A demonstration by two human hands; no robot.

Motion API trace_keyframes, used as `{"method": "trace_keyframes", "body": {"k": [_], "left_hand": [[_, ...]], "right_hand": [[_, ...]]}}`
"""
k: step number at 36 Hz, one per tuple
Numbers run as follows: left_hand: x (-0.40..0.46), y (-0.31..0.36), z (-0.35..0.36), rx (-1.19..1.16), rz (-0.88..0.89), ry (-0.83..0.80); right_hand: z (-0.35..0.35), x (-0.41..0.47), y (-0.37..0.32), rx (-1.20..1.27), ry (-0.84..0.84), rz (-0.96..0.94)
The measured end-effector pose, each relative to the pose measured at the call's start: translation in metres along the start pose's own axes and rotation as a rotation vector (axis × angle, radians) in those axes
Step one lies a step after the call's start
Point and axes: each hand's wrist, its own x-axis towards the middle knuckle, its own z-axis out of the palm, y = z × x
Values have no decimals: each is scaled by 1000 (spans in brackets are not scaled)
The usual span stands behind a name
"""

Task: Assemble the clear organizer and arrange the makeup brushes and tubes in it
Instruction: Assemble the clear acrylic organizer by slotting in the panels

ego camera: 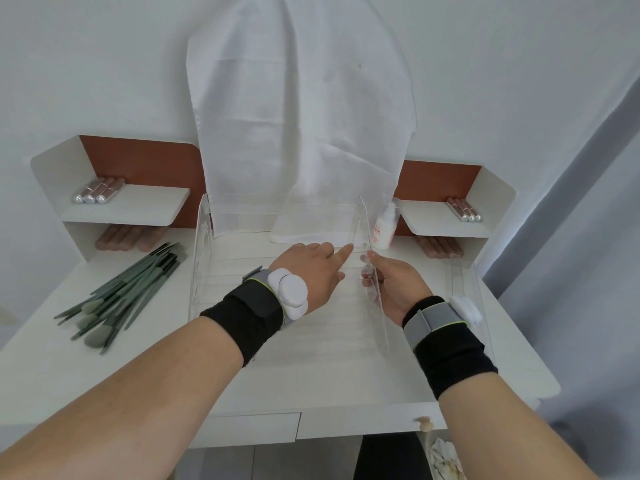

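On desk, right hand grips clear panel.

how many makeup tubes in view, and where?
6 clear: three tubes on the left shelf and three tubes on the right shelf. Brownish shapes lie under each shelf, left and right, too blurred to count; possibly more tubes or reflections.

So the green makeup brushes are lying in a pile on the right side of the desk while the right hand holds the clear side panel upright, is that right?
Not quite. The head view shows the green makeup brushes piled on the left side of the desk, not the right. The rest stands: the right hand holds the clear side panel upright.
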Motion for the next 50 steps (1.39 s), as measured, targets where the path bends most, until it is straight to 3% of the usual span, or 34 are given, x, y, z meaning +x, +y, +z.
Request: {"method": "trace_keyframes", "body": {"k": [42,50], "left_hand": [[0,-4,-2,-110,-42,0],[7,-8,-3,-131,-52,-118]], "right_hand": [[0,-3,4,174,-51,73],[-1,-3,4,182,-52,80]]}}
